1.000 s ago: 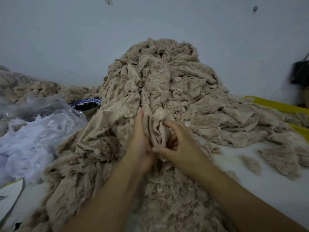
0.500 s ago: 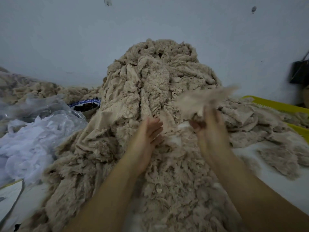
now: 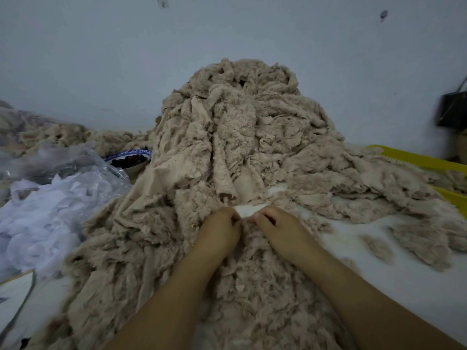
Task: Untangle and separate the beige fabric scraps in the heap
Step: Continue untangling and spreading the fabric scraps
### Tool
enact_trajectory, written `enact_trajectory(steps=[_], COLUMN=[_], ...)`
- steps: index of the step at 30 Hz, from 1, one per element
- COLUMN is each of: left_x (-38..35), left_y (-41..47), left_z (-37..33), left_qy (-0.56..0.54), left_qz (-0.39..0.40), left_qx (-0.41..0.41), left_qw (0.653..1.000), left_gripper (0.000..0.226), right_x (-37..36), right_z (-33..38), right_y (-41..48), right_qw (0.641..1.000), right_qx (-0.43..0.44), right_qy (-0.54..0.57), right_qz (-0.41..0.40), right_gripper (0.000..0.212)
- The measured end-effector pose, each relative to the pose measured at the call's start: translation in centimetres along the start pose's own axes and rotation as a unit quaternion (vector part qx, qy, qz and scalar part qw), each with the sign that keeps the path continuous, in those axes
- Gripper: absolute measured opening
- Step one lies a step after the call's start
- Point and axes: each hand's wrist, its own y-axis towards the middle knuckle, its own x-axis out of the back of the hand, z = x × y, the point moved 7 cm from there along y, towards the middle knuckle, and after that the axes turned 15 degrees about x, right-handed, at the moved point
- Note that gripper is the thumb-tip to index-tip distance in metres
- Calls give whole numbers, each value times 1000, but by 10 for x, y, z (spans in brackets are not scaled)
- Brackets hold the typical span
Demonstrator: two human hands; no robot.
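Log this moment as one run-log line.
target: tangled beige fabric scrap heap | left hand: fingers curled at heap's near foot | right hand: same, beside it | grip on scrap: cannot tell

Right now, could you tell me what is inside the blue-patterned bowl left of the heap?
The bowl holds small dark pieces, too blurred to identify. They hide its bottom, and the beige heap covers its right edge.

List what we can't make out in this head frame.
Head view:
- left hand and right hand: fingers curled under, so any scrap gripped is hidden.
- bowl: dark contents too small; heap covers part of its rim.
- black object: blurred, cut by right edge.
- yellow tray: mostly under the heap.
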Motion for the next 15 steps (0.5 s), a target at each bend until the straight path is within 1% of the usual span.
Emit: enact_trajectory(steps=[3,4,5,6,7,8,9,10,11,12,13,14,15], left_x=[-4,-3,2,12,24,37,45,47,45,42,40,42,47], left_y=[-7,-10,-13,-15,-16,-16,-15,-10,-5,0,3,5,6], left_z=[-10,-13,-16,-18,-17,-14,-9,-1,10,21,27,29,28], left_qy=[-58,-81,-104,-129,-139,-117,-64,-1,50,67,49,9,-40], left_qz=[59,62,45,4,-63,-140,-197,-209,-188,-156,-133,-131,-150], left_qx=[-48,-64,-76,-86,-94,-94,-77,-39,8,45,62,57,35], left_qw=[995,993,991,988,984,979,975,977,981,985,988,990,987], left_gripper=[11,12,14,14,13,13,21,33,44,47,44,37,29], right_x=[3,3,2,1,0,-1,-2,-3,-3,-4,-5,-5,-5], right_z=[3,4,5,6,7,7,7,5,5,4,4,4,4], right_y=[-1,-2,-2,-2,-3,-3,-4,-5,-5,-6,-6,-5,-5], right_qw=[999,999,999,999,1000,1000,1000,999,999,999,999,999,999], right_qx=[-13,-12,-9,-4,1,5,6,5,2,1,2,3,3], right_qy=[25,36,41,37,28,18,10,7,8,8,7,6,5], right_qz=[-16,-16,-10,-1,9,18,25,31,37,41,43,43,41], right_gripper=[17,17,20,22,23,23,20,17,16,16,16,17,17])
